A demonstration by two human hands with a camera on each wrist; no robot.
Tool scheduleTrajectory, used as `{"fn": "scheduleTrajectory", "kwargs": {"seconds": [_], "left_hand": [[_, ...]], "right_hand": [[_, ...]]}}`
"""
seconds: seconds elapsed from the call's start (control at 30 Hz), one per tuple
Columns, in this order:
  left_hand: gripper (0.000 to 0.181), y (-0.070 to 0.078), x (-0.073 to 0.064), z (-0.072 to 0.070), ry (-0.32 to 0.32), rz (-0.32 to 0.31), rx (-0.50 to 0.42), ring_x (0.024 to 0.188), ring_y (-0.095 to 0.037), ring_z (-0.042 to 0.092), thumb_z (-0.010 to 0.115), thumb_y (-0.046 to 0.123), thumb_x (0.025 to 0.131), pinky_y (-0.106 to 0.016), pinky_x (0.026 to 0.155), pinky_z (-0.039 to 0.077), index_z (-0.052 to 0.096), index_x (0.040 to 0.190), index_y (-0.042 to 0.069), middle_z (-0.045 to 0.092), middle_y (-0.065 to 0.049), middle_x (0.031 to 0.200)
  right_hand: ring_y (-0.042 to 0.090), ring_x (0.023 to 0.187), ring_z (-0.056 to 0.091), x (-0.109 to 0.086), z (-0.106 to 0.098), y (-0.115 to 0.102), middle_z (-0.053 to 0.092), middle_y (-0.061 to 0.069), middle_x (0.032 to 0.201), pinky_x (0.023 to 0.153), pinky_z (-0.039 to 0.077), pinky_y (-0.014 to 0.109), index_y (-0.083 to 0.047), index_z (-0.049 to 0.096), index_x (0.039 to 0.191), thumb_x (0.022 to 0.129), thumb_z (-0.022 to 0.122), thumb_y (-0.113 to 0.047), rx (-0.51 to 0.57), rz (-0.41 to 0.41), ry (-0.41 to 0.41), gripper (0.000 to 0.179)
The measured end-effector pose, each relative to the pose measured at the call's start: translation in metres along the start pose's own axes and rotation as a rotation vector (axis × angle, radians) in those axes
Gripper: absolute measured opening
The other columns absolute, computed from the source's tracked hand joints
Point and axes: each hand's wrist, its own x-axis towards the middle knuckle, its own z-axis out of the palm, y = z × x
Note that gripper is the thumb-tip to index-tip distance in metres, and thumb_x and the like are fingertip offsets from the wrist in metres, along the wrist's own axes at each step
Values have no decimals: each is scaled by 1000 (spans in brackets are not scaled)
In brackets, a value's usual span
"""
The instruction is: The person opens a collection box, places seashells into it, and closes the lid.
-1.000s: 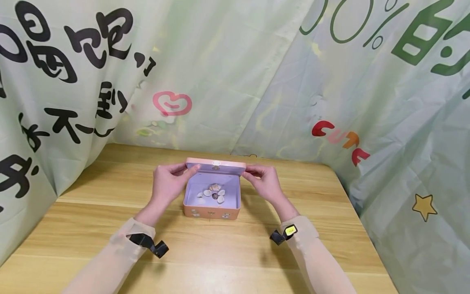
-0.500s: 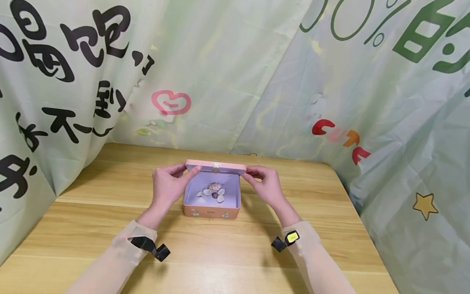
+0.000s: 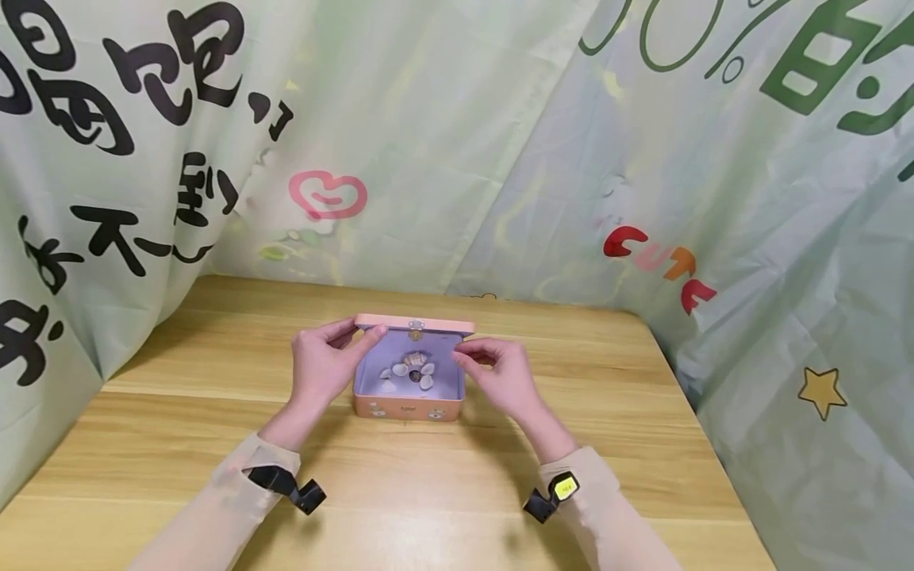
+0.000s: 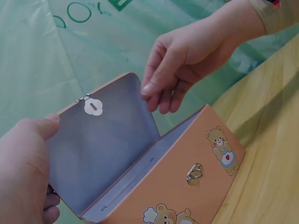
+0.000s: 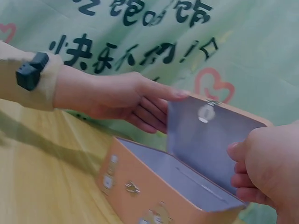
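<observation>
An orange tin box (image 3: 389, 408) with a lilac inside stands on the table, its hinged lid (image 4: 100, 149) raised. Several small white shells, a larger striped shell (image 3: 416, 358) and a dark round one (image 3: 416, 376) lie on its floor. My left hand (image 3: 321, 366) grips the lid's left edge, thumb on the front rim and fingers behind. Beside the lid's right edge is my right hand (image 3: 503, 377), thumb and forefinger tips close together, nothing visible between them. Its fingers hang loosely bent in the left wrist view. A metal turn latch (image 4: 194, 174) sits on the box front, between printed bears.
The box stands toward the back of a wooden table (image 3: 421, 507). A printed curtain (image 3: 428, 143) hangs behind and along both sides. Black cameras are strapped to both wrists, the left one (image 3: 309, 496) hanging off the sleeve.
My right hand has come off the lid's right edge and moved slightly left and toward me. My left hand keeps its grip on the lid. The head view has shifted a little.
</observation>
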Motion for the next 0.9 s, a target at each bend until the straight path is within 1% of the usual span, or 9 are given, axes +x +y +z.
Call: {"fn": "scheduleTrajectory", "kwargs": {"seconds": [0.13,0.23,0.33,0.47,0.6,0.67,0.77,0.87,0.9], "left_hand": [[69,0,-2,-2,-15,-10,6,105,-39,75,96,49,77,-40,90,60,77,119,-3,74,-22,120],[71,1,-5,-3,-26,-26,12,107,-38,75,95,50,77,-38,91,60,76,122,-2,73,-21,122],[72,1,-8,-3,-36,-34,23,108,-38,74,95,51,77,-41,92,60,76,124,-1,73,-20,123],[74,1,-11,-4,-46,-28,35,109,-38,74,94,52,78,-46,93,59,75,125,-1,73,-19,124],[76,-1,-13,-5,-61,-12,45,111,-39,73,93,53,79,-47,94,58,74,127,-3,72,-20,125],[76,-2,-13,-5,-71,1,46,112,-39,73,92,52,80,-47,95,58,73,128,-4,71,-21,126],[76,-3,-14,-5,-76,21,50,112,-36,73,92,51,81,-46,95,58,72,129,-4,70,-21,126],[75,-4,-16,-6,-73,33,53,113,-34,72,92,50,81,-45,95,58,72,129,-5,70,-21,127],[76,-5,-16,-7,-72,34,55,113,-34,72,92,50,81,-45,95,58,72,129,-5,70,-22,127]], "right_hand": [[21,88,77,0,14,-7,80,7,95,80,63,38,0,82,103,94,81,-5,13,-4,-50,11],[20,86,76,2,23,-10,80,6,95,78,63,39,-2,83,102,94,82,-7,18,-4,-63,10],[23,85,76,3,30,-13,80,8,96,76,63,36,-1,82,102,95,81,-7,52,-6,-73,10],[30,85,77,4,38,-16,80,11,99,74,63,31,1,82,105,97,79,-7,95,-17,-96,11],[25,82,76,2,43,-20,80,9,98,73,63,30,0,82,106,99,76,-7,98,-19,-104,11],[25,81,76,1,44,-22,80,9,96,72,63,31,2,81,106,100,75,-7,104,-10,-103,12],[34,82,77,-2,46,-23,79,15,94,73,64,37,6,80,107,101,73,-5,140,7,-106,14],[44,85,75,-5,48,-26,78,22,96,76,64,50,9,78,108,102,70,-3,194,13,-124,15],[46,86,75,-6,49,-26,78,23,97,77,63,53,9,78,108,102,70,-3,208,16,-128,16]]}}
